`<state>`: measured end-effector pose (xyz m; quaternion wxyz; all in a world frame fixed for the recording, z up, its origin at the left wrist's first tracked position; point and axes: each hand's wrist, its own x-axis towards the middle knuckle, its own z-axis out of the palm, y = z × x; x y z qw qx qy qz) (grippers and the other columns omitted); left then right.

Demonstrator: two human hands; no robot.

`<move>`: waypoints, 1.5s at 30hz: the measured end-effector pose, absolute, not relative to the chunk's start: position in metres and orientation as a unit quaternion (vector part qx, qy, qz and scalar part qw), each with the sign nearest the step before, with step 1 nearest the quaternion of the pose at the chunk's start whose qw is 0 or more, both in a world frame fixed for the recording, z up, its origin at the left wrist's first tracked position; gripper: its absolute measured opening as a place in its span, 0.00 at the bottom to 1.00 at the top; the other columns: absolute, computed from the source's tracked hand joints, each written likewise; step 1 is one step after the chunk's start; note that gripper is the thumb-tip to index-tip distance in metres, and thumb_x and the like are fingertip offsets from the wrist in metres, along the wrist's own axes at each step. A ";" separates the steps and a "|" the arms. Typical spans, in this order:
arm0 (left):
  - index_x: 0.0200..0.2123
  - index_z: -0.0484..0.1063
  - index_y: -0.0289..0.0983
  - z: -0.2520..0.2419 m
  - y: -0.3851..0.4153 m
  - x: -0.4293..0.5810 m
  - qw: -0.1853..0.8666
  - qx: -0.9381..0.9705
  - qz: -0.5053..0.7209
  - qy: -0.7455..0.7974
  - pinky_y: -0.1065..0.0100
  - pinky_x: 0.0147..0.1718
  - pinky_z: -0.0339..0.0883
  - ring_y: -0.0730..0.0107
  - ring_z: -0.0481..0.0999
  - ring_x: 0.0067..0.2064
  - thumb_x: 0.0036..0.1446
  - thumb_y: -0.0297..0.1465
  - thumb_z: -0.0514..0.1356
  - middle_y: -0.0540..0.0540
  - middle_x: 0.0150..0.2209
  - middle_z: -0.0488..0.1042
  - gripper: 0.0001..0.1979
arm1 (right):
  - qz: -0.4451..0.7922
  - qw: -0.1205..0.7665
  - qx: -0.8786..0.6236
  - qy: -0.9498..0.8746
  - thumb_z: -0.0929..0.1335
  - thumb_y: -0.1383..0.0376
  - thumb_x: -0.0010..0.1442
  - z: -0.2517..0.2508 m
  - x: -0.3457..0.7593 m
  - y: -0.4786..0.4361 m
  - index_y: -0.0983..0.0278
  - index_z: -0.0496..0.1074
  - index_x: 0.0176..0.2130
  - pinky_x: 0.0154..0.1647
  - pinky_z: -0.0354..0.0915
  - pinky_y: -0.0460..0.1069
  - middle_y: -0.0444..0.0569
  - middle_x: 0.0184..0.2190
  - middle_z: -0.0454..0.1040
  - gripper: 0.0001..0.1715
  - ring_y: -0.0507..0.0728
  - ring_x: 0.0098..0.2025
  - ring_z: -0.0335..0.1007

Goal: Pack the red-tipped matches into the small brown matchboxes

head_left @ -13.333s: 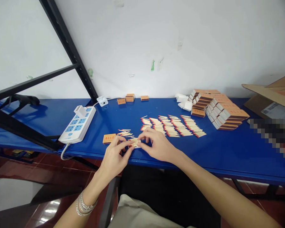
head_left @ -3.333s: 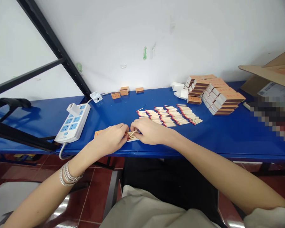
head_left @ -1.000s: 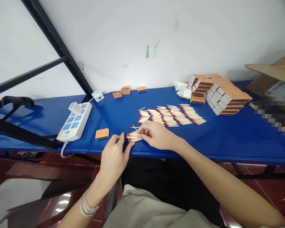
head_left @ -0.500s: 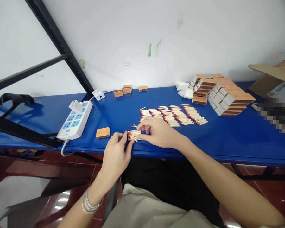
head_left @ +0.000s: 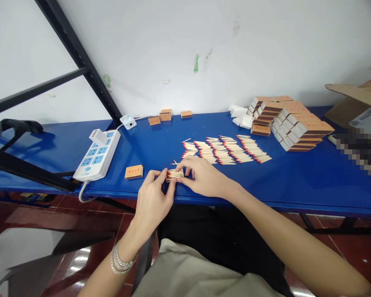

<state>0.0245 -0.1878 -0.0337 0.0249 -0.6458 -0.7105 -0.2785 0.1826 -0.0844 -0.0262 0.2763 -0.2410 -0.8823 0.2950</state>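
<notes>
A small matchbox tray (head_left: pixel 174 180) filled with red-tipped matches (head_left: pixel 174 175) sits near the front edge of the blue table. My left hand (head_left: pixel 155 192) grips the tray's left end between thumb and fingers. At its right end, my right hand (head_left: pixel 201 175) has thumb and fingertips closed about the tray and the matches in it. Behind my hands, several slanted rows of loose matches (head_left: pixel 230 148) lie on the table. An orange matchbox cover (head_left: pixel 134 172) rests to the left of my left hand; whether a tray is inside is hidden.
A large stack of matchboxes (head_left: pixel 303 119) stands at the back right, beside white trays (head_left: pixel 243 119) and a cardboard box (head_left: pixel 343 108). More matchboxes (head_left: pixel 165 115) lie by the wall. A power strip (head_left: pixel 100 156) and a small white camera (head_left: pixel 128 122) are on the left.
The matches in the tray lie flatter and more lengthwise than before. My right thumb has moved slightly left and down along the tray's near side, and my left hand has shifted slightly right.
</notes>
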 end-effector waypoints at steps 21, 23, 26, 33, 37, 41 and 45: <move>0.49 0.74 0.38 -0.040 -0.192 0.012 0.011 -0.649 -0.389 -0.654 0.71 0.34 0.69 0.76 0.68 0.29 0.60 0.32 0.63 0.49 0.37 0.71 0.14 | 0.153 0.052 -0.272 -0.949 0.67 0.72 0.56 0.009 0.138 -0.042 0.67 0.78 0.32 0.33 0.62 0.50 0.58 0.32 0.80 0.07 0.59 0.34 0.75; 0.43 0.76 0.38 -0.042 -0.193 0.011 0.028 -0.634 -0.413 -0.653 0.72 0.33 0.68 0.76 0.68 0.28 0.59 0.32 0.64 0.50 0.35 0.72 0.08 | 0.186 0.094 -0.258 -0.943 0.67 0.70 0.58 0.010 0.147 -0.048 0.66 0.77 0.31 0.34 0.62 0.50 0.56 0.32 0.79 0.07 0.58 0.33 0.74; 0.36 0.75 0.37 -0.043 -0.194 0.009 0.036 -0.626 -0.419 -0.656 0.71 0.33 0.68 0.75 0.69 0.28 0.59 0.31 0.64 0.50 0.34 0.73 0.03 | 0.226 0.108 -0.235 -0.939 0.69 0.69 0.56 0.008 0.157 -0.060 0.64 0.77 0.30 0.33 0.61 0.49 0.53 0.31 0.78 0.05 0.56 0.32 0.72; 0.36 0.76 0.38 -0.040 -0.194 0.005 -0.010 -0.631 -0.414 -0.656 0.71 0.34 0.69 0.73 0.73 0.32 0.62 0.27 0.60 0.49 0.35 0.76 0.04 | 0.255 0.148 -0.231 -0.927 0.70 0.61 0.58 0.001 0.167 -0.065 0.64 0.76 0.38 0.38 0.62 0.49 0.52 0.38 0.76 0.09 0.56 0.38 0.70; 0.36 0.75 0.38 -0.039 -0.191 0.005 -0.014 -0.636 -0.403 -0.657 0.70 0.36 0.69 0.72 0.74 0.33 0.62 0.27 0.59 0.49 0.35 0.76 0.05 | 0.262 0.162 -0.226 -0.924 0.70 0.63 0.58 -0.005 0.169 -0.067 0.65 0.75 0.41 0.40 0.62 0.50 0.52 0.40 0.74 0.10 0.56 0.39 0.69; 0.37 0.75 0.38 -0.038 -0.190 0.007 -0.014 -0.649 -0.389 -0.654 0.70 0.37 0.70 0.72 0.74 0.33 0.63 0.28 0.58 0.48 0.36 0.75 0.06 | 0.284 0.170 -0.230 -0.915 0.69 0.65 0.60 -0.010 0.169 -0.071 0.65 0.77 0.39 0.41 0.63 0.50 0.52 0.39 0.73 0.08 0.55 0.39 0.69; 0.39 0.76 0.38 -0.039 -0.193 0.007 0.006 -0.643 -0.387 -0.660 0.70 0.36 0.69 0.73 0.73 0.31 0.63 0.28 0.58 0.48 0.37 0.75 0.06 | 0.291 0.210 -0.232 -0.904 0.69 0.63 0.61 -0.016 0.168 -0.074 0.63 0.78 0.38 0.44 0.63 0.51 0.52 0.38 0.72 0.08 0.56 0.41 0.69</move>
